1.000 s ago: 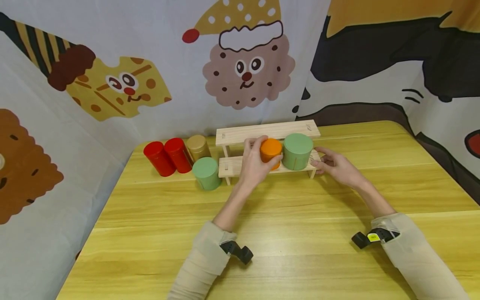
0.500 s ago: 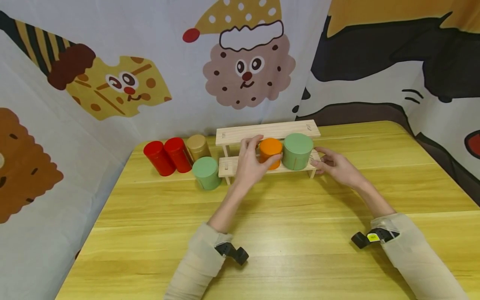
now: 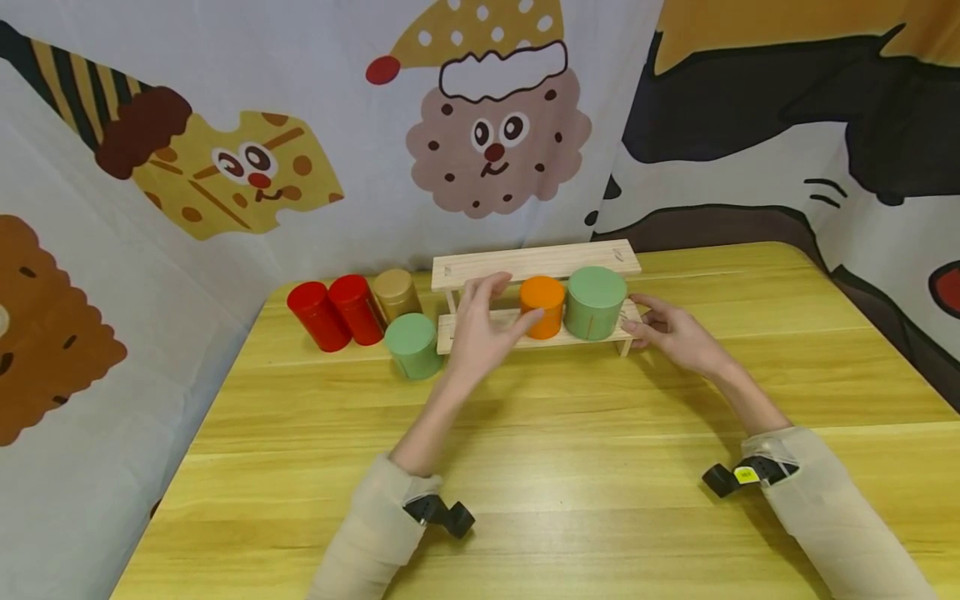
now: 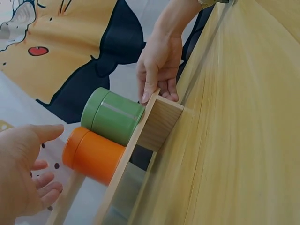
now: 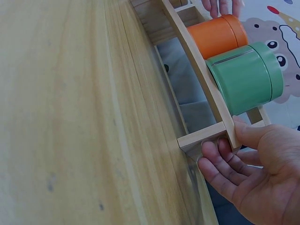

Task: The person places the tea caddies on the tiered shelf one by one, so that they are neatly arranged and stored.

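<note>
An orange canister [image 3: 542, 302] and a wide green canister [image 3: 595, 304] stand side by side on the lower step of a two-tier wooden rack [image 3: 525, 266]. My left hand [image 3: 478, 337] is just left of the orange canister, thumb and fingers spread and holding nothing. A gap shows between that hand [image 4: 21, 164] and the orange canister [image 4: 96, 155] in the left wrist view. With thumb on top and fingers curled beneath, my right hand [image 3: 678, 337] grips the right end of the lower step, as the right wrist view of the hand [image 5: 265, 173] shows.
Left of the rack are two red canisters [image 3: 318, 317], a tan canister [image 3: 397, 293] and a smaller green canister [image 3: 413, 346]. They stand on the wooden table [image 3: 570, 467]. A cartoon-printed curtain [image 3: 360, 192] hangs behind the table.
My left hand has let go of the orange canister and moved left, its fingers spreading. The canister stays on the step. My right hand has kept its grip on the rack's end.
</note>
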The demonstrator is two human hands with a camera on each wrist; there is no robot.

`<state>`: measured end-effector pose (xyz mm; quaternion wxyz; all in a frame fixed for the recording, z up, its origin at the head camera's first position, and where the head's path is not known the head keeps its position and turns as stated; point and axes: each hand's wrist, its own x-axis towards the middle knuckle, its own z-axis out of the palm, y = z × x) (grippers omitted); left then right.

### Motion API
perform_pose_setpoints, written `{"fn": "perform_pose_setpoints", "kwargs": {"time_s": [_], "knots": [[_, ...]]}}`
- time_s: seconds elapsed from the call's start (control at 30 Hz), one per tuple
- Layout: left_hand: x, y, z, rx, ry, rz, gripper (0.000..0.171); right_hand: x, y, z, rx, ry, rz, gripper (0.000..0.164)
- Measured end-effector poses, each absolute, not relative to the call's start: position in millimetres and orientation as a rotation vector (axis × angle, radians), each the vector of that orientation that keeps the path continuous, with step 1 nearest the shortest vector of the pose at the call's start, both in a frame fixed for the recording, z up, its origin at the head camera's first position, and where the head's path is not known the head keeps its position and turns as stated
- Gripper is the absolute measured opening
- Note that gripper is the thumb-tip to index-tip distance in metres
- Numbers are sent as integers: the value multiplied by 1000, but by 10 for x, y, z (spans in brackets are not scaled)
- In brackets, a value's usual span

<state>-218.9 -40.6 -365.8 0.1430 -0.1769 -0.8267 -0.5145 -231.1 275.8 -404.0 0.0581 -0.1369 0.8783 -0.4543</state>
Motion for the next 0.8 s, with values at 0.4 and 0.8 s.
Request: {"fn": "perform_pose_setpoints", "kwargs": {"time_s": [0.4, 0.8], "knots": [[-2169, -659, -3693, -499, -2343, -1439, 59, -2292, 2754, -4019, -407, 2646, -1383, 69], [-2137, -999, -3758, -500, -2340, -1409, 53, -2301, 2758, -4036, -395, 2640, -1391, 70]]}}
